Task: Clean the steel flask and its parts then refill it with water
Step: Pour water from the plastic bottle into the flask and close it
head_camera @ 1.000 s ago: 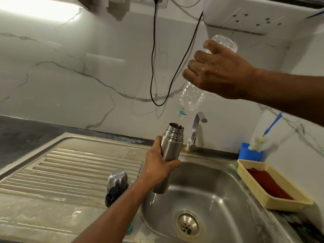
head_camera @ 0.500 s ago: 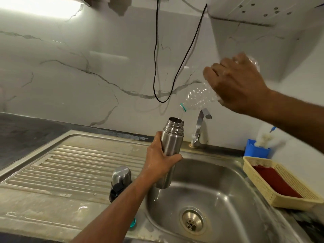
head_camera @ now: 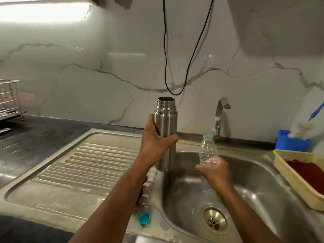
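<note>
My left hand (head_camera: 155, 143) grips the steel flask (head_camera: 166, 127) round its body and holds it upright over the left rim of the sink, its mouth open. My right hand (head_camera: 216, 171) holds a clear plastic bottle (head_camera: 207, 151) upright over the sink bowl, neck up and uncapped. The bottle looks empty. A teal bottle cap (head_camera: 144, 218) lies on the sink rim near the front. My left forearm hides the flask's lid on the draining board.
The tap (head_camera: 220, 113) rises behind the sink bowl (head_camera: 263, 181), whose drain (head_camera: 215, 220) sits at the front. A yellow basket (head_camera: 298, 176) and a blue holder (head_camera: 292, 142) with a brush stand at right. A black cable (head_camera: 165, 67) hangs above the flask. A wire rack (head_camera: 9, 99) stands far left.
My right hand has turned the plastic bottle from tipped above the flask to upright and brought it down over the sink bowl. The flask stays upright in my left hand.
</note>
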Tool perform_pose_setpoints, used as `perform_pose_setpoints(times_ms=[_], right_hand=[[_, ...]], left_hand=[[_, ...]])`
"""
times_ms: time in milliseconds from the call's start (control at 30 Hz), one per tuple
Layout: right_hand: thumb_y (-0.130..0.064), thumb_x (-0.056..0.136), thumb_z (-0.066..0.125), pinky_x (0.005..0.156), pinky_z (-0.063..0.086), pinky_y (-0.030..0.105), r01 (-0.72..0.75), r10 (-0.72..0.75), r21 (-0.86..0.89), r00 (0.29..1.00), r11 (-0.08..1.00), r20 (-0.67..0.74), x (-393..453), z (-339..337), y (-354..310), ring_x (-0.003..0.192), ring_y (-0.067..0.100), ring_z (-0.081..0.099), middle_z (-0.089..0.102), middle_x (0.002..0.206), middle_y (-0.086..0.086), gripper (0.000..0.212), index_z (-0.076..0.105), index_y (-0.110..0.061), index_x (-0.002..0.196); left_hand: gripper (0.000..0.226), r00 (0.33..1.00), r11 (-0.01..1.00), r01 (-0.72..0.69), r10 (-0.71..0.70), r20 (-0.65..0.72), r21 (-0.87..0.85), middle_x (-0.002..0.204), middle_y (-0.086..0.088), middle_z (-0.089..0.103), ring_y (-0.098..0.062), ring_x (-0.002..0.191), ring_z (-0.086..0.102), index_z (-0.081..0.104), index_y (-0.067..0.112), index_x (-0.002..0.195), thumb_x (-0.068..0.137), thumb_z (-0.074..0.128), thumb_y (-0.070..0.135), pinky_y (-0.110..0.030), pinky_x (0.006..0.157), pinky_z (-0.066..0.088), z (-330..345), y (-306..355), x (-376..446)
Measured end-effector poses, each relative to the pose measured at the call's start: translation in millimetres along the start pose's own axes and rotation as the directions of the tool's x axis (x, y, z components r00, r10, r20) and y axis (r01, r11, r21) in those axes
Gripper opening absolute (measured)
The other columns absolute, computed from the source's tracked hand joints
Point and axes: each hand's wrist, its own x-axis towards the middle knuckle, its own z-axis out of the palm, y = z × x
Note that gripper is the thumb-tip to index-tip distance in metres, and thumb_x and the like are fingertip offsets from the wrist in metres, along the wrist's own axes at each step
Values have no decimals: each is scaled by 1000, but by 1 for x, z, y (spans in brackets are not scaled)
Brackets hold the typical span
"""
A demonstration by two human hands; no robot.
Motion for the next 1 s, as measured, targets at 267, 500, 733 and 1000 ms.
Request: perform_pose_setpoints(times_ms=[267, 500, 733, 1000], right_hand=[[-37, 63, 90, 70, 51, 31, 77, -84, -123, 995, 989, -50, 14, -3, 9, 87, 25, 67, 69, 93, 2, 55, 68, -17, 109], [-37, 65, 90, 67, 45, 30, 119, -123, -157, 992, 980, -11, 13, 2, 10, 83, 23, 61, 64, 92, 1, 55, 65, -17, 109], [-38, 65, 90, 65, 43, 28, 137, -138, -138, 990, 981, 5, 13, 4, 10, 87, 23, 62, 66, 98, 2, 58, 65, -16, 113], [-39, 65, 91, 72, 50, 32, 156, -158, -139, 987, 978, 1, 12, 4, 11, 92, 25, 64, 69, 102, 5, 59, 66, -15, 112]], left_hand=[[75, 990, 993, 121, -120, -71, 9, 112, 6, 64, -9, 99, 64, 48, 31, 129, 73, 91, 9, -28, 80, 51, -30, -12, 32], [80, 984, 982, 180, -178, -25, 66, 114, 4, 64, -10, 100, 64, 50, 23, 134, 70, 94, 8, -26, 77, 52, -44, -35, 42], [83, 981, 980, 194, -194, -8, 53, 119, 1, 64, -14, 107, 64, 49, 23, 137, 68, 95, 10, -31, 85, 55, -49, -53, 43], [87, 976, 974, 215, -212, -43, 71, 120, 5, 63, -12, 107, 63, 47, 28, 135, 65, 97, 13, -36, 91, 55, -53, -56, 35]])
